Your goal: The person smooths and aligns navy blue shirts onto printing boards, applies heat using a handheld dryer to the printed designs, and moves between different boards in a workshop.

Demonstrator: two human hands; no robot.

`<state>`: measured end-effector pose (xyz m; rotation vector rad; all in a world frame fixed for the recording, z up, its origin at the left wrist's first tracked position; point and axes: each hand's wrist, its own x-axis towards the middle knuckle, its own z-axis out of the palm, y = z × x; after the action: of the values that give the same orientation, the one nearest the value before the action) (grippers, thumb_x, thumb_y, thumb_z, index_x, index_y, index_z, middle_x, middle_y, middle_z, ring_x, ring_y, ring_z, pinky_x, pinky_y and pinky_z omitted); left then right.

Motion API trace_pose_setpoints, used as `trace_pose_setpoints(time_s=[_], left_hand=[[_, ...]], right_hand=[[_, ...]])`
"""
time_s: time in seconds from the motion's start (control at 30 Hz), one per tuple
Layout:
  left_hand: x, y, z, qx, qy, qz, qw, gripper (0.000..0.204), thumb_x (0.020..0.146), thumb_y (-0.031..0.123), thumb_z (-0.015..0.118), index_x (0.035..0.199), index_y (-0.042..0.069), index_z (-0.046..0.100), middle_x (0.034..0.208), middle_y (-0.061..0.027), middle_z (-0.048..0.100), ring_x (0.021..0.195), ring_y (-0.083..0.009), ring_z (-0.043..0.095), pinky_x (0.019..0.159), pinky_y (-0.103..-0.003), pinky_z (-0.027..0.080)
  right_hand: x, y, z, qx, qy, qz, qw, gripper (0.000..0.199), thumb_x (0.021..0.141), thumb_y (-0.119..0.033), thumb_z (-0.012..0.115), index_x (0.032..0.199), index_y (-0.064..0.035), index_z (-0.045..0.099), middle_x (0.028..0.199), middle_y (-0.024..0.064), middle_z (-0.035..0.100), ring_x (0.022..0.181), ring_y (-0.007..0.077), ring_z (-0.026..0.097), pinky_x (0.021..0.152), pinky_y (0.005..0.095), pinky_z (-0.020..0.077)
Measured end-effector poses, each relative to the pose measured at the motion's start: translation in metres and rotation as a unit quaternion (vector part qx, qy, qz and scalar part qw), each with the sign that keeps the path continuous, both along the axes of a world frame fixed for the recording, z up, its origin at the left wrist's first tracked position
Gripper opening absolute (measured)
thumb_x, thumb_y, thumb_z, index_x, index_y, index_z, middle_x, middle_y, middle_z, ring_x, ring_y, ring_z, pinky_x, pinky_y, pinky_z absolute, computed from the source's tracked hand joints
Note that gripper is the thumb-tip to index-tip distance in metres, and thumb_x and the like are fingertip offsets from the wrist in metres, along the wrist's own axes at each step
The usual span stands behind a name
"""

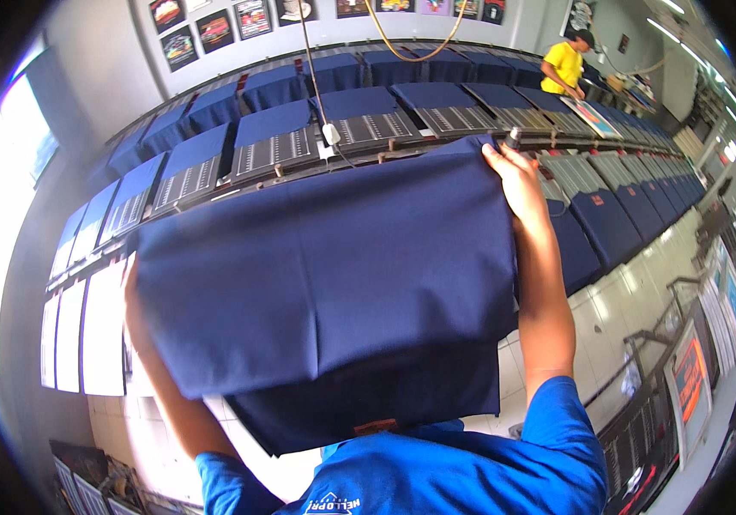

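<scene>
A large navy blue cloth [325, 266], perhaps a garment, spreads between my arms in front of my chest. Its top edge runs almost straight, rising to the right, and a crease goes down the middle. A small orange-brown label [375, 426] shows on the darker lower layer. My right hand [512, 167] is closed on the upper right corner. Beside its fingers a pale nozzle-like tip [515, 135] sticks up; I cannot tell whether the hand touches it. At the left edge my left hand [130, 287] grips the cloth, its fingers mostly hidden.
Long rows of slanted printing boards [274, 150] stand ahead, many draped in navy cloth. A white plug [330, 133] hangs on a cord before me. A person in yellow [564, 67] bends over a printing frame [591, 118] at the far right. Frames [692, 378] lean on racks at right.
</scene>
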<state>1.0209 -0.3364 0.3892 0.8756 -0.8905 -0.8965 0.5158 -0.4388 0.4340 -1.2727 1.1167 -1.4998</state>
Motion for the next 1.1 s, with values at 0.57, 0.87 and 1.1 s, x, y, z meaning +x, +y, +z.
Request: trace_pose_setpoints(time_s=[0.57, 0.87, 1.1], left_hand=[[-0.081, 0.059, -0.062, 0.159, -0.009, 0.067, 0.985, 0.035, 0.088, 0.015, 0.058, 0.119, -0.002, 0.056, 0.11, -0.0087, 0.06, 0.105, -0.0152, 0.055, 0.094, -0.029, 0.041], [-0.093, 0.156, -0.357, 0.416, -0.029, -0.014, 0.909, 0.031, 0.095, 0.022, 0.053, 0.119, 0.004, 0.056, 0.104, 0.0021, 0.06, 0.093, -0.0072, 0.053, 0.082, -0.025, 0.041], [-0.105, 0.167, -0.378, 0.495, -0.046, 0.104, 0.861, 0.022, 0.092, 0.022, 0.056, 0.108, 0.006, 0.058, 0.095, 0.001, 0.061, 0.093, -0.0117, 0.056, 0.082, -0.028, 0.042]], right_hand=[[-0.13, 0.055, -0.083, 0.143, -0.024, 0.05, 0.988, 0.035, 0.09, -0.025, 0.059, 0.117, -0.0029, 0.058, 0.11, 0.0063, 0.062, 0.103, 0.0154, 0.056, 0.094, 0.0305, 0.041], [-0.143, 0.143, -0.386, 0.341, -0.114, 0.05, 0.932, 0.032, 0.095, -0.012, 0.052, 0.124, -0.0001, 0.052, 0.121, 0.0083, 0.058, 0.111, 0.0172, 0.054, 0.097, 0.0312, 0.0398], [-0.173, 0.139, -0.383, 0.423, 0.001, 0.074, 0.903, 0.03, 0.092, -0.02, 0.058, 0.116, -0.0022, 0.055, 0.102, 0.0026, 0.062, 0.095, 0.011, 0.057, 0.079, 0.0261, 0.0463]])
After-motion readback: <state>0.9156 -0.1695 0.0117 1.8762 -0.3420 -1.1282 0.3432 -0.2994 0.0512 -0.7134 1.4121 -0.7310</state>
